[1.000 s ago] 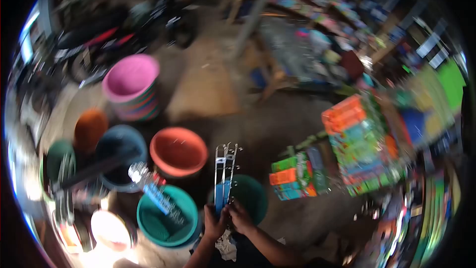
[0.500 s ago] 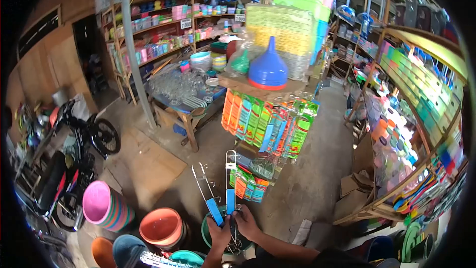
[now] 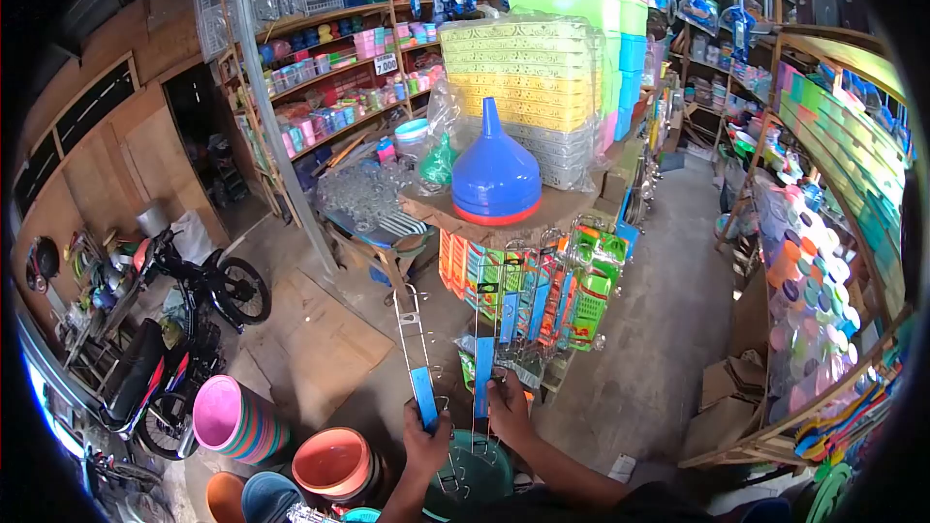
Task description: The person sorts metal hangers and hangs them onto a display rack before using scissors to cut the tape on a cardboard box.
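My left hand (image 3: 427,438) is closed around the lower part of a wire hook rack (image 3: 423,395), a long metal frame with a blue label and small side hooks. My right hand (image 3: 508,409) pinches a second wire hook rack (image 3: 482,380) at the edge of its blue label. Both racks stand nearly upright, side by side and apart. Their tops reach up in front of the colourful packets hanging (image 3: 533,286) from the display table. Below my hands sits a dark green tub (image 3: 484,479), partly hidden by my arms and the racks.
Blue funnels (image 3: 496,174) stand on the display table beside stacked yellow baskets (image 3: 518,77). Pink nested buckets (image 3: 221,407) and orange tubs (image 3: 334,462) are at my lower left, with a motorcycle (image 3: 160,353) behind. A wooden rack of jars (image 3: 814,281) lines the right, beside cardboard (image 3: 731,392).
My hands have moved slightly up and further apart, each with a rack. The racks' tops now stand higher in view. My view has shifted, bringing the funnels and display nearer.
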The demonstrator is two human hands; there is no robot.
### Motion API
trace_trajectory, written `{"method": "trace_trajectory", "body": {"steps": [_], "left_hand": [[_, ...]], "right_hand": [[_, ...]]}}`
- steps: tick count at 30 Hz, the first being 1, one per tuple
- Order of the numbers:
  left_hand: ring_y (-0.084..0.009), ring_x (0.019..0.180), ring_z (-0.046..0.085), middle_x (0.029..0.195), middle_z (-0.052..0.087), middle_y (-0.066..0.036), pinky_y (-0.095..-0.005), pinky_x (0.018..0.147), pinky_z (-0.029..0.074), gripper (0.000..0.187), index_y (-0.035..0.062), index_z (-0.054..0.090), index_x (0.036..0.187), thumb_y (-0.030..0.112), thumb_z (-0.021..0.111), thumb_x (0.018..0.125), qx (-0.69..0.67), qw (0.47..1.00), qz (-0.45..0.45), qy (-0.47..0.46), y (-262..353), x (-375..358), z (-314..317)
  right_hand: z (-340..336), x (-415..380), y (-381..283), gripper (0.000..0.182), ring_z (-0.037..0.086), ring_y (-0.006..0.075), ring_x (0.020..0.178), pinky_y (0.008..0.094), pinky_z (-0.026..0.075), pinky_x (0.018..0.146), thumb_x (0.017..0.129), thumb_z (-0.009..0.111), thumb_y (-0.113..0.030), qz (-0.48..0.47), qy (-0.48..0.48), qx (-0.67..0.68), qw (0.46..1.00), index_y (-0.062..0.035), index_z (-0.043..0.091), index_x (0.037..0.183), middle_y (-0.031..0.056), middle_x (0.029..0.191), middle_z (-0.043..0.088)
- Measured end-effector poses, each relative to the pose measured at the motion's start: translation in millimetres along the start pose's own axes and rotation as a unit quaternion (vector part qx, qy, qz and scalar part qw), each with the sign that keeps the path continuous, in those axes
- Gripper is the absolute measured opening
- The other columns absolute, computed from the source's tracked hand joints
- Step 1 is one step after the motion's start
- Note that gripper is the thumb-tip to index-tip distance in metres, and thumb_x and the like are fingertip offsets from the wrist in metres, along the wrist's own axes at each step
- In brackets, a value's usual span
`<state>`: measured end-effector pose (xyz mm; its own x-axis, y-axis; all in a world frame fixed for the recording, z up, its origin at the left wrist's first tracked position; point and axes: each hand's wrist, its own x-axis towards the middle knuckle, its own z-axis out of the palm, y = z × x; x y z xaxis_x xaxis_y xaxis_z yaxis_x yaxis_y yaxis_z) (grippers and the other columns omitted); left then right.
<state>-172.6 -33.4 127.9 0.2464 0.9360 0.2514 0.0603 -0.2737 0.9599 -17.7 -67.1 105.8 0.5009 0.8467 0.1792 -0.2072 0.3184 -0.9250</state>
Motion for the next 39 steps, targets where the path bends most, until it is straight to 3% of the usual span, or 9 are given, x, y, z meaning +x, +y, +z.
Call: {"method": "trace_trajectory", "body": {"steps": [3, 5, 9, 14, 21, 24, 26, 29, 39], "left_hand": [[-0.0092, 0.061, 0.056, 0.085, 0.053, -0.005, -0.0243, 0.049, 0.048, 0.032, 0.0027, 0.043, 0.114, -0.001, 0.06, 0.088, 0.026, 0.999, 0.02, -0.002, 4.4, 14.5, 15.0], [-0.0072, 0.06, 0.056, 0.075, 0.058, -0.003, -0.0256, 0.052, 0.046, 0.025, 0.0006, 0.051, 0.109, 0.004, 0.064, 0.088, -0.011, 1.0, 0.015, 0.005, 5.0, 22.3, 25.2], [-0.0088, 0.059, 0.055, 0.08, 0.054, -0.003, -0.0241, 0.049, 0.047, 0.031, 0.0044, 0.044, 0.112, -0.002, 0.061, 0.087, 0.005, 1.0, 0.01, -0.018, -10.2, 37.2, 36.0], [-0.009, 0.059, 0.055, 0.079, 0.055, -0.003, -0.0246, 0.05, 0.048, 0.025, 0.0052, 0.046, 0.104, -0.003, 0.06, 0.086, -0.015, 0.998, -0.011, -0.057, 12.8, 58.2, 50.9], [-0.0093, 0.062, 0.056, 0.08, 0.055, -0.001, -0.0258, 0.053, 0.049, 0.023, 0.0065, 0.047, 0.1, -0.005, 0.059, 0.085, -0.059, 0.991, -0.056, -0.103, -13.4, 84.2, 62.3], [-0.0092, 0.063, 0.056, 0.081, 0.055, -0.001, -0.0254, 0.053, 0.048, 0.026, 0.0068, 0.049, 0.103, -0.007, 0.06, 0.083, -0.037, 0.992, -0.03, -0.119, -25.8, 93.5, 66.1], [-0.0076, 0.081, 0.059, 0.09, 0.062, 0.0, -0.0255, 0.073, 0.05, 0.033, 0.0035, 0.057, 0.115, -0.003, 0.066, 0.084, -0.098, 0.986, -0.036, -0.127, -32.4, 95.6, 68.1], [-0.0076, 0.085, 0.059, 0.092, 0.062, 0.0, -0.0243, 0.077, 0.05, 0.029, 0.0043, 0.058, 0.109, -0.004, 0.066, 0.082, -0.135, 0.98, -0.057, -0.134, -33.5, 101.9, 74.3], [-0.0095, 0.082, 0.057, 0.09, 0.061, 0.0, -0.0284, 0.073, 0.049, 0.022, 0.0065, 0.058, 0.105, -0.001, 0.065, 0.085, -0.125, 0.974, -0.035, -0.187, -61.0, 124.5, 76.4]], "right_hand": [[-4.2, 25.4, 4.0, 0.021, 0.052, 0.0047, 0.082, 0.0224, 0.043, 0.071, 0.101, 0.05, -0.012, -0.072, 0.006, -0.024, 0.997, -0.0056, 0.048, 0.121, 0.0011, 0.094, 0.058], [-11.2, 40.2, 11.4, 0.021, 0.056, 0.0083, 0.082, 0.0256, 0.046, 0.073, 0.101, 0.05, -0.013, -0.085, 0.006, -0.073, 0.994, -0.0038, 0.049, 0.12, 0.0044, 0.095, 0.061], [-17.7, 60.6, 21.5, 0.021, 0.061, 0.0144, 0.079, 0.0308, 0.049, 0.071, 0.1, 0.049, -0.013, -0.118, 0.012, -0.128, 0.985, -0.0017, 0.05, 0.117, 0.0086, 0.092, 0.065], [-26.6, 76.4, 38.9, 0.02, 0.063, 0.0176, 0.08, 0.0316, 0.049, 0.072, 0.099, 0.05, -0.012, -0.071, 0.002, -0.15, 0.986, -0.0017, 0.051, 0.116, 0.0129, 0.091, 0.064], [-26.3, 92.1, 41.8, 0.02, 0.063, 0.0224, 0.088, 0.0348, 0.048, 0.078, 0.1, 0.048, -0.014, -0.039, 0.033, -0.164, 0.985, -0.0001, 0.052, 0.114, 0.0149, 0.097, 0.063], [-24.4, 99.2, 29.9, 0.019, 0.055, 0.0137, 0.087, 0.0281, 0.044, 0.077, 0.102, 0.048, -0.014, -0.084, 0.024, -0.163, 0.983, 0.0001, 0.05, 0.114, 0.0085, 0.094, 0.058], [-27.3, 103.2, 31.8, 0.02, 0.056, 0.0149, 0.088, 0.0291, 0.045, 0.078, 0.102, 0.048, -0.015, -0.079, 0.018, -0.155, 0.985, 0.0004, 0.051, 0.114, 0.0096, 0.095, 0.059], [-30.6, 107.2, 38.3, 0.021, 0.056, 0.0164, 0.089, 0.0304, 0.045, 0.079, 0.102, 0.048, -0.016, -0.073, 0.01, -0.162, 0.984, 0.0004, 0.051, 0.114, 0.011, 0.095, 0.059], [-28.7, 102.5, 36.4, 0.016, 0.056, 0.017, 0.08, 0.0309, 0.045, 0.074, 0.1, 0.05, -0.014, -0.071, 0.034, -0.225, 0.971, 0.0001, 0.054, 0.107, 0.01, 0.088, 0.06]]}}
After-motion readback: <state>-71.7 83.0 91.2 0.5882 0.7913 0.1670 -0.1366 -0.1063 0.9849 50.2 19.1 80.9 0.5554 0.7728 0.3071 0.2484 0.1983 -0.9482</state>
